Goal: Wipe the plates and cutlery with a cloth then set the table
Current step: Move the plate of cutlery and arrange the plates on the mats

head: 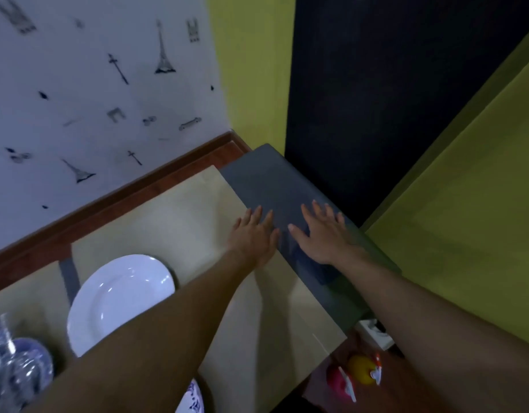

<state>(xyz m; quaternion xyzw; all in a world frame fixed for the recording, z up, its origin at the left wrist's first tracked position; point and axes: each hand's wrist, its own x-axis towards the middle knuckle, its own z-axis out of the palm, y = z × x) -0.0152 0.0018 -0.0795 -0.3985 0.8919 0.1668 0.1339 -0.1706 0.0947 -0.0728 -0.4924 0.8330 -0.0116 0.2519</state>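
Both hands flatten a grey cloth at the table's far corner

Left hand [252, 238] and right hand [324, 234] lie open, palms down, gripping nothing, likely smoothing the grey cloth [275, 186]; the white plate [120, 299] waits near the left forearm.

- Round white ceramic plate [120, 302]: empty, flat on the beige table covering [179, 216], at 8 o'clock, partly hidden.
- Blue-patterned white plate [194, 397]: sliver visible at 6 o'clock.
- Flat grey rectangular mat [269, 180]: on table's end, 1 o'clock of white plate.
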